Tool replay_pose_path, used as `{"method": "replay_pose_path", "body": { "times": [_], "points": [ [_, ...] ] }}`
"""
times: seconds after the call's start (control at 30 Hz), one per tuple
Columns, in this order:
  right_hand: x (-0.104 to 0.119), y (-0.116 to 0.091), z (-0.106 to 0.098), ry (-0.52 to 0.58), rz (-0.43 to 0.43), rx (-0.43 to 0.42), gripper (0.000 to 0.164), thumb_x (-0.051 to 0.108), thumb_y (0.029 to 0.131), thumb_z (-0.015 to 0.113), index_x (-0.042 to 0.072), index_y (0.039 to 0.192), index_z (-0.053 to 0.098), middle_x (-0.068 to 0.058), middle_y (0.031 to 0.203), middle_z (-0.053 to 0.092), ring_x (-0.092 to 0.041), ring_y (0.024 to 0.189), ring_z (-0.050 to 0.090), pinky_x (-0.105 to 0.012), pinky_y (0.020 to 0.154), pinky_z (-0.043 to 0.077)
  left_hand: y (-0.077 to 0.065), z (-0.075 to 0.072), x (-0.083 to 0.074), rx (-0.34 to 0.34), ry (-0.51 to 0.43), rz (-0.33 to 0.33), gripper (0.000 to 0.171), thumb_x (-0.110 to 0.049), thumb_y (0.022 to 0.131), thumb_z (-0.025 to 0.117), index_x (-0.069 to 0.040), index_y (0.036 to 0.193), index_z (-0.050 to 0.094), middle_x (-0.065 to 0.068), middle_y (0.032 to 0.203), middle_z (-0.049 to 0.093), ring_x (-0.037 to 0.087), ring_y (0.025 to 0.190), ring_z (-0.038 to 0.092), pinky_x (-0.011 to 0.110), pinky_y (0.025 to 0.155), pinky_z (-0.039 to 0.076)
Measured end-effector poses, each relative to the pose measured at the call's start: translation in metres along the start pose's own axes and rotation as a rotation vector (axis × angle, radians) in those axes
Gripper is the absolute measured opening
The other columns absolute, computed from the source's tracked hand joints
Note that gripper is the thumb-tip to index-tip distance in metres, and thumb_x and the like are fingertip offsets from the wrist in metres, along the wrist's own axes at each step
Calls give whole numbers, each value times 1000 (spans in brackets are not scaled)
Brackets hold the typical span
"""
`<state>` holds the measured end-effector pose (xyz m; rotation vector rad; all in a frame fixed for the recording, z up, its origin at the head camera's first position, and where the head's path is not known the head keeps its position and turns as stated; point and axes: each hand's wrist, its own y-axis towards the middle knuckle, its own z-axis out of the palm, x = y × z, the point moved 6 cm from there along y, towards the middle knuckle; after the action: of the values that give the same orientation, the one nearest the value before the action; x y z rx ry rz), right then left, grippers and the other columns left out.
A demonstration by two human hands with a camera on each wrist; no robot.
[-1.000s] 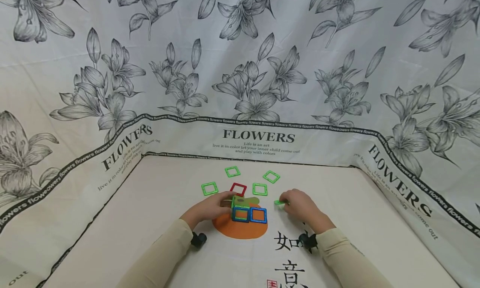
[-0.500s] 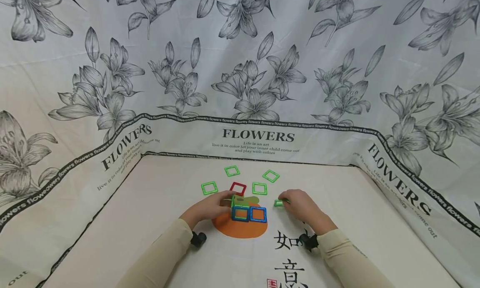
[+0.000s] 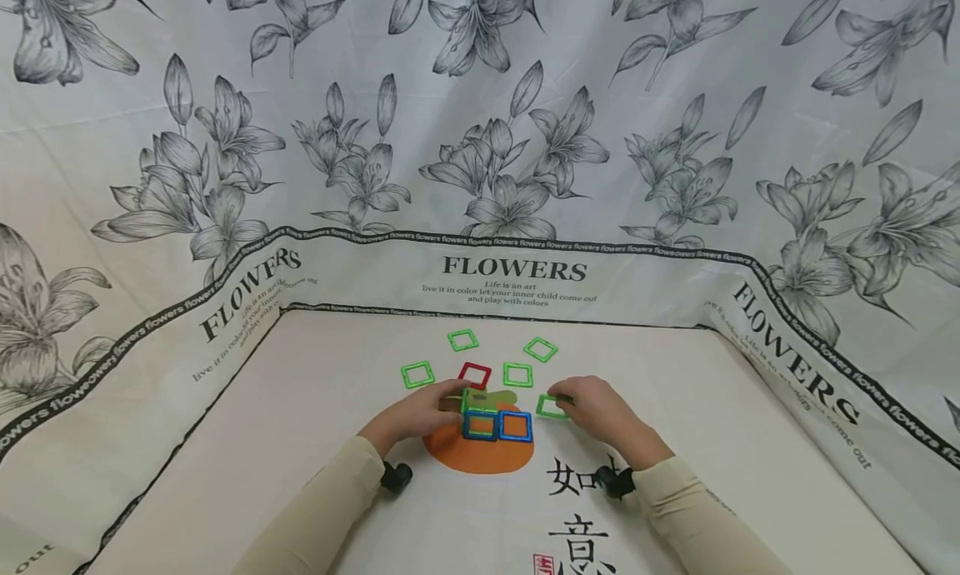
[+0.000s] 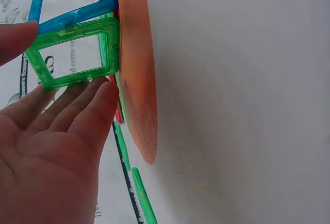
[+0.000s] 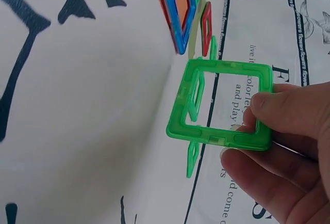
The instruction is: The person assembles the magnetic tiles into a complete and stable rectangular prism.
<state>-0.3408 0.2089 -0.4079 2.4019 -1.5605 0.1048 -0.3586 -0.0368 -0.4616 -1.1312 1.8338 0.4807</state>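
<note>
Both forearms, in pale sleeves, slanted inward from the near edge over the white cloth, wrists low and hands near each other. The left hand was turned with its palm toward its wrist camera, fingers nearly straight and together. Their tips met one edge of the standing green frame while the thumb touched a corner on the other side, holding the frame between them; a blue frame adjoined it there.

The right hand pinched a second green frame by one side, thumb over the rim, index finger behind, the remaining fingers loosely bent below (its wrist view showed this best). That frame was just to the right of the blue pair, tilted, with its open middle facing the right wrist camera.

On the near side of the standing green frame, the blue frame and another blue frame met side by side over an orange printed shape. Beyond the hands lay a red frame and four more green frames.
</note>
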Motion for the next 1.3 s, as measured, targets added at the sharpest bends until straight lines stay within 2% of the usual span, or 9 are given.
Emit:
{"method": "replay_pose_path", "body": {
  "times": [0.4,0.8,1.3],
  "points": [
    [14,-2,-1,49,12,30,22,6,90,65,11,110,73,-1,106,73,-21,102,67,-40,90,54,2,0,3,10,-20,15,59,-22,90,67,-17,145,44,3,142,52,27,130,52,46,105,45],
    [24,-7,-1,87,-52,11,17,8,88,68,12,104,75,3,98,74,-14,92,68,-34,81,57,3,1,3,2,-18,15,59,-22,90,67,-17,144,45,3,142,52,28,131,51,46,105,45],
    [43,-10,1,126,-116,54,16,11,91,65,14,103,76,4,98,74,-10,89,66,-32,81,57,2,0,4,7,-20,33,59,-24,90,67,-17,144,45,3,141,53,26,130,52,46,107,43]
  ]
}}
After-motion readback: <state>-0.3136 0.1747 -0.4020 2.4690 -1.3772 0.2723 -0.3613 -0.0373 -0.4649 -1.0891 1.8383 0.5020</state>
